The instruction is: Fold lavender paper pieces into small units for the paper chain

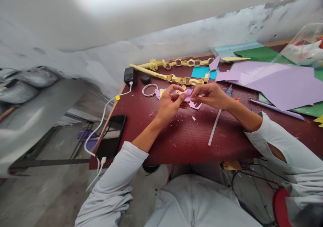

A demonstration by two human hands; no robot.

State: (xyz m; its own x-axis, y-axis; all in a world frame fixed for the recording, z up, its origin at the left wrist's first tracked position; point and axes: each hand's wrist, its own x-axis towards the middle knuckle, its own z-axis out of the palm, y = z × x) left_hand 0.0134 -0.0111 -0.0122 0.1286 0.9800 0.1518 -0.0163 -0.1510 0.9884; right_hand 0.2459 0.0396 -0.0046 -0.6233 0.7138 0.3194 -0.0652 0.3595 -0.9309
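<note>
Over the dark red table, my left hand pinches a small folded piece of purple paper. My right hand has its thumb and fingertips closed on the right edge of the same piece. Just below the fingers lies another light purple scrap. Purple and yellow paper pieces show to the left behind my left hand, partly hidden. Beyond my hands lie yellow paper chains joined to rolled yellow sticks.
A power bank with a white cable, a phone and a ring of white tape are at the left. Purple sheets, a purple paper roll, a glue gun and a white strip lie right.
</note>
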